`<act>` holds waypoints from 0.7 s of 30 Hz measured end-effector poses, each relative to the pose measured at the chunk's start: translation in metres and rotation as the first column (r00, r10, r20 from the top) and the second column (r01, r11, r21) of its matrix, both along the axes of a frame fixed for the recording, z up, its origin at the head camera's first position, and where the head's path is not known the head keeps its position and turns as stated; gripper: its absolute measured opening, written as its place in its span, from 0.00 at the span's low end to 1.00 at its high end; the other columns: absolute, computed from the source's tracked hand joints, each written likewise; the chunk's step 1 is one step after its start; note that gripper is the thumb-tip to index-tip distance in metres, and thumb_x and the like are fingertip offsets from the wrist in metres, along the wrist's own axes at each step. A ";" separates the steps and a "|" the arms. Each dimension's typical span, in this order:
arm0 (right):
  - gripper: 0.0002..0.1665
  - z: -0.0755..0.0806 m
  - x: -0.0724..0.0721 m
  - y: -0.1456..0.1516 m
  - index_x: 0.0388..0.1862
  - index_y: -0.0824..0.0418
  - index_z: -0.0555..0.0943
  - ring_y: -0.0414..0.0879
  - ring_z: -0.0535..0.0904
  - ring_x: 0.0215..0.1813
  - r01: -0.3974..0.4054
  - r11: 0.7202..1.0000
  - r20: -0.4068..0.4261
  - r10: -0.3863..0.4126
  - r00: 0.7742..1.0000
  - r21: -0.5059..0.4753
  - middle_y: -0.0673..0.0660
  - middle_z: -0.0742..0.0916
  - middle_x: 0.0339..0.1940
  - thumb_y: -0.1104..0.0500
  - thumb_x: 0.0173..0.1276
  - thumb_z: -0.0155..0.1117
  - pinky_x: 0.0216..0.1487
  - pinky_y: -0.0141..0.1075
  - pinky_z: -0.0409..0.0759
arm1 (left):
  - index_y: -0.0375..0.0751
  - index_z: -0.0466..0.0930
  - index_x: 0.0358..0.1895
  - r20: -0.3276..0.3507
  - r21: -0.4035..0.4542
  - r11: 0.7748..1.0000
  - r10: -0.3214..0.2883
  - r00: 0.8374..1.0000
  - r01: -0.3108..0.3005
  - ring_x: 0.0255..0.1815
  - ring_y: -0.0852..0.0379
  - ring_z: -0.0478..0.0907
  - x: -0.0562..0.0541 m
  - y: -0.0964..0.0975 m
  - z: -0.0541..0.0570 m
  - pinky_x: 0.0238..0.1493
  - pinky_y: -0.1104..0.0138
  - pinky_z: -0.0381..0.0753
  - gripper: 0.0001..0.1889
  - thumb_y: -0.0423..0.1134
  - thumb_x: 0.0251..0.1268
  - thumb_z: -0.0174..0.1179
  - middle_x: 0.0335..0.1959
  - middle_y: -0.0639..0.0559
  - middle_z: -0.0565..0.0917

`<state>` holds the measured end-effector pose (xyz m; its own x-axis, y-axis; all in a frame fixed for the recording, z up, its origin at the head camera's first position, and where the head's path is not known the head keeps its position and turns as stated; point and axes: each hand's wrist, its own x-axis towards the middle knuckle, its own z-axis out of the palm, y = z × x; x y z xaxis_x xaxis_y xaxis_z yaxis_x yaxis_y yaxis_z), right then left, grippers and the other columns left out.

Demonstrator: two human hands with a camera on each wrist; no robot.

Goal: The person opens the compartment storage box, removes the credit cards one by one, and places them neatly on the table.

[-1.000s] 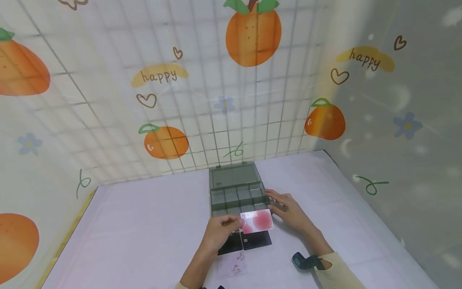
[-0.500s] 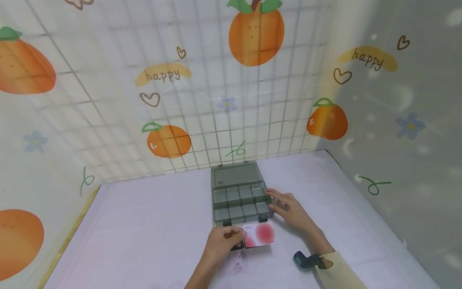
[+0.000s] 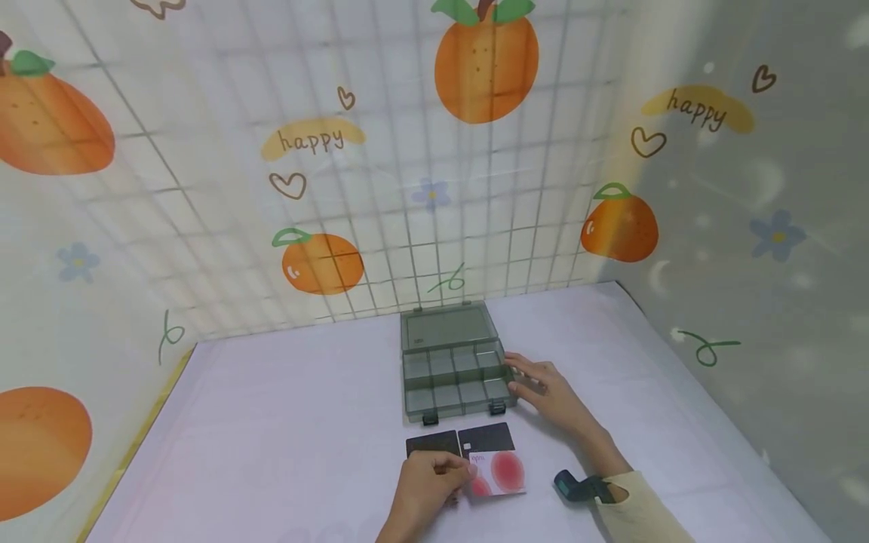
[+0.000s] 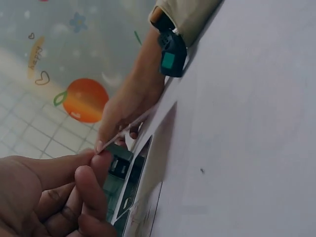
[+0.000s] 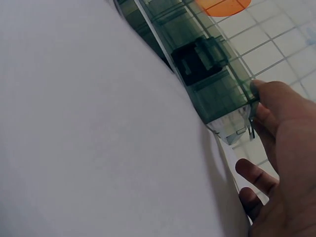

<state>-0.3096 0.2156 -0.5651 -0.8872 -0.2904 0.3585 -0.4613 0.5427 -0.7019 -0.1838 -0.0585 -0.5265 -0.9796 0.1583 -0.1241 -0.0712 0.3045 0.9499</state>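
Observation:
My left hand (image 3: 428, 483) pinches a white card with pink circles (image 3: 507, 471) between thumb and fingers; in the left wrist view this card (image 4: 129, 127) appears nearly edge-on. Just beyond it two black cards lie side by side, the right black card (image 3: 486, 435) partly covered by the held one and the left black card (image 3: 431, 440) partly behind my hand. A pale flowered card is mostly hidden under my left hand. At the right side of an open green see-through compartment box (image 3: 434, 396) rests my right hand (image 3: 557, 396), thumb touching the front corner (image 5: 244, 101).
The box's lid (image 3: 450, 329) is folded back toward the wall sheet printed with oranges. Two dark latches stick out from its front, one being the right latch (image 3: 498, 408). A dark wrist camera (image 3: 577, 486) juts from the right forearm, low over the white table (image 3: 292, 422).
My left hand has drawn the pink-circled card toward me, from in front of the box to nearer the table's front. The black cards' far parts now show. My right hand stays at the box.

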 end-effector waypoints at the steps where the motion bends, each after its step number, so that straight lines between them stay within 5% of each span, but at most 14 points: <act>1: 0.29 0.000 0.001 0.000 0.70 0.53 0.76 0.48 0.72 0.56 0.001 1.000 0.007 -0.001 1.000 -0.001 0.45 0.73 0.73 0.48 0.73 0.65 0.56 0.55 0.74 | 0.45 0.90 0.28 0.001 -0.008 1.000 0.007 1.000 -0.007 0.17 0.60 0.76 0.002 0.001 -0.001 0.19 0.71 0.75 0.04 0.38 0.57 0.72 0.16 0.53 0.82; 21: 0.29 -0.003 -0.001 0.001 0.70 0.51 0.76 0.47 0.71 0.58 0.015 1.000 0.009 -0.015 1.000 0.014 0.44 0.73 0.74 0.47 0.73 0.64 0.59 0.56 0.74 | 0.47 0.85 0.21 -0.168 -0.262 0.957 0.083 0.982 -0.126 0.13 0.65 0.72 0.015 0.015 -0.001 0.22 0.69 0.71 0.08 0.37 0.52 0.74 0.08 0.65 0.75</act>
